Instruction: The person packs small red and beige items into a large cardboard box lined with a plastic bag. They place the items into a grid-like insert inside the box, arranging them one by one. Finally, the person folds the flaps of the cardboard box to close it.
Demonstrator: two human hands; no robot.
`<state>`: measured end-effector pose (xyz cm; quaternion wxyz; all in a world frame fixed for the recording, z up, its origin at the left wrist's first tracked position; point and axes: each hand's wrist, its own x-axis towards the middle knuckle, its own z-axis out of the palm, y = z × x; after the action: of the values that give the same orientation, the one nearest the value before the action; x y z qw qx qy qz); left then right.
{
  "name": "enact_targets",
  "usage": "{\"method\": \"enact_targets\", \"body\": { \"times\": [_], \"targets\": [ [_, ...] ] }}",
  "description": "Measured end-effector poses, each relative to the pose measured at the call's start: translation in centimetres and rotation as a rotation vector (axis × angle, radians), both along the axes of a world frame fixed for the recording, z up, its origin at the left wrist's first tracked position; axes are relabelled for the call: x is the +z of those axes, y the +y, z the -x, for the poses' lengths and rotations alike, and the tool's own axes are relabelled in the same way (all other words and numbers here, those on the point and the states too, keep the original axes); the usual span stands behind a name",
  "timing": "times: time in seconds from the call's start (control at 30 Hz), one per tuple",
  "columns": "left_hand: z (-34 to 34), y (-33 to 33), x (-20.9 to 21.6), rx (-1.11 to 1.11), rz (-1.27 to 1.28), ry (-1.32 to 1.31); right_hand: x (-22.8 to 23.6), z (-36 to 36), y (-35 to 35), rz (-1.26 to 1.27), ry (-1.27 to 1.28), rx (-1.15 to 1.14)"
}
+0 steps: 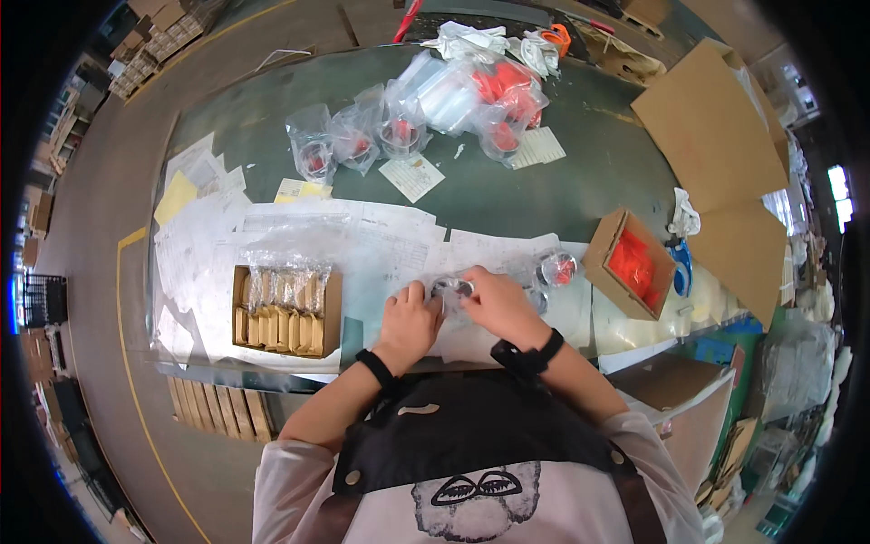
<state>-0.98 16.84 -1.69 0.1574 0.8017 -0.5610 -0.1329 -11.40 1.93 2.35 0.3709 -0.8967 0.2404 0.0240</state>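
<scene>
Head view, shiny round piece (464, 288), bare fingers (416, 292)

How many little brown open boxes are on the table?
2. The left box is left of the left hand, with brown packets inside. The right box is right of the right hand, with red stuff inside.

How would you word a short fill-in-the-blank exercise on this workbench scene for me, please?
1. The left hand and right hand meet at a small item above white sheets of ____.
2. The box of wrapped pieces lies to the ____ of both hands.
3. The small open box on the other side has contents coloured ____.
4. The left wristband is coloured ____.

Missing words: paper; left; red; black.
</scene>
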Motion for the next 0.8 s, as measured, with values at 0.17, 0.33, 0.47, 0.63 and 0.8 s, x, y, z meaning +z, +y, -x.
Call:
{"method": "enact_targets", "body": {
  "times": [0.17, 0.33, 0.47, 0.63, 0.8],
  "targets": [
    [-1.3, -1.7, -3.0, 0.065, -0.103, 0.243, -3.0, 1.1, 1.3, 0.228, 0.259, 0.267],
    [-1.6, -1.2, 1.2, -0.013, 0.106, 0.213, -3.3, -0.6, -1.1, -0.208, 0.521, 0.387],
    [-1.2, 0.6, -1.8, -0.126, 0.005, 0.046, -0.9, -3.4, -5.0, -0.787, 0.402, 0.374],
    [0.2, 2.3, -1.0, 0.092, -0.056, 0.158, -1.1, -10.3, -20.2, 0.227, -0.069, -0.568],
    [-2.8, 0.1, -0.5, 0.122, -0.042, 0.170, -7.3, -12.9, -26.0, -0.195, -0.270, -0.250]
  ]
}}
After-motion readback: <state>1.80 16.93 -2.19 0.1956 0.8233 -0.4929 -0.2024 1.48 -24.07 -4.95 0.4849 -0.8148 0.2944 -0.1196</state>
